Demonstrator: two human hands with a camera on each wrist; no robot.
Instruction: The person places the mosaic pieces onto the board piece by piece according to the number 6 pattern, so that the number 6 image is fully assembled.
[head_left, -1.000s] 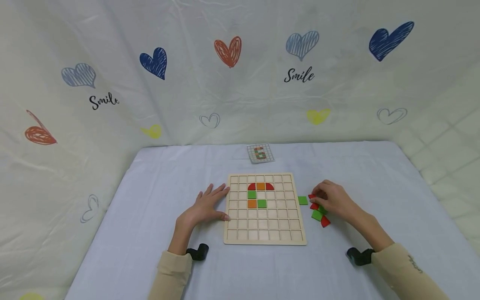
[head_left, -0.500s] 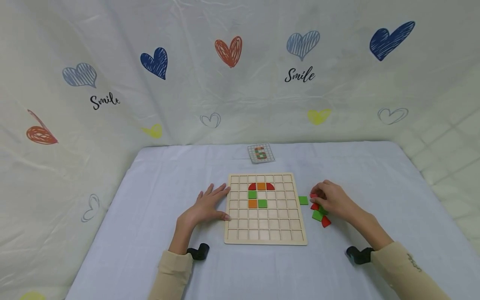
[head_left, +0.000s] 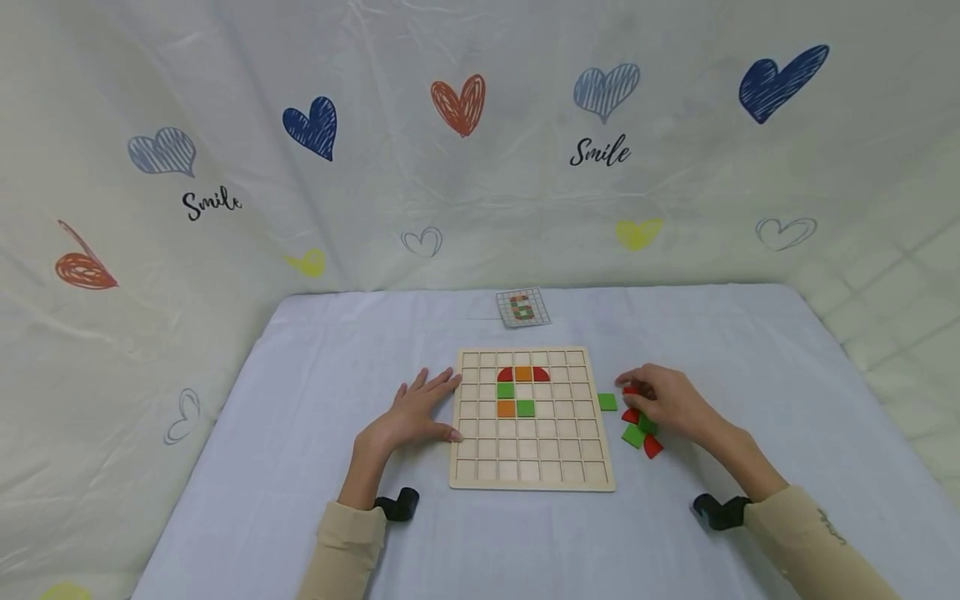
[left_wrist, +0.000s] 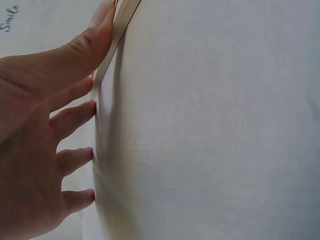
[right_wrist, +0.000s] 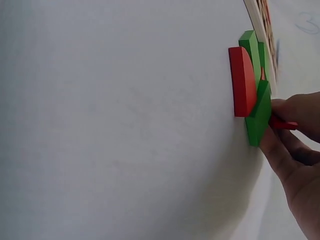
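My left hand [head_left: 411,414] lies with spread, straight fingers against the left edge of the wooden grid board [head_left: 528,450]; its thumb [left_wrist: 87,47] touches the rim in the left wrist view. To the board's right, my right hand [head_left: 667,402] pinches a red tile [right_wrist: 284,124] between thumb and fingers, above a small pile. In that pile are a green tile [head_left: 633,435], a red rounded-edge tile [head_left: 653,447] and others partly covered by the hand. One green square tile [head_left: 607,402] lies by the board's right edge.
Set in the board are red rounded corner tiles [head_left: 506,376], orange squares [head_left: 523,374] and green squares [head_left: 526,408]. A pattern card [head_left: 523,307] with a 6-like figure lies behind the board. A white cloth [head_left: 337,350] covers the table; a printed curtain [head_left: 525,183] hangs behind.
My right hand's fingers have shifted slightly over the pile, one fingertip reaching further left. The red and green tiles under them have moved a little. My left hand and the board stay put.
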